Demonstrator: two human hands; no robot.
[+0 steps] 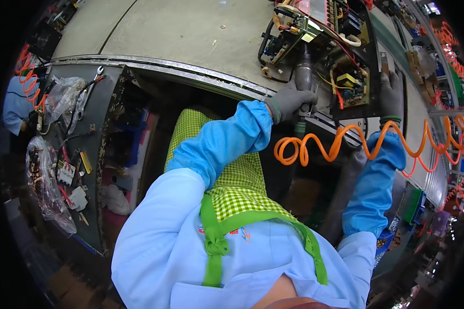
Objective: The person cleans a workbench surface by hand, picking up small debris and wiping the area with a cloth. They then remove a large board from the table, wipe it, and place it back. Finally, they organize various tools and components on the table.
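My left hand, in a grey glove, is wrapped round the lower part of a dark power screwdriver. The tool points away from me, its front end among the parts of an electronic unit. This unit has circuit boards, wires and a black panel along its right side. My right hand, also gloved in grey, is at the panel's outer right edge with its fingers along it; its thumb is hidden. An orange coiled hose hangs in front of both wrists. The screwdriver's tip is hidden in the unit.
A grey workbench with a metal front rail runs across the far side. On a side table at left lie a wrench, plastic bags and small wired parts. Another person's blue sleeve shows at far left.
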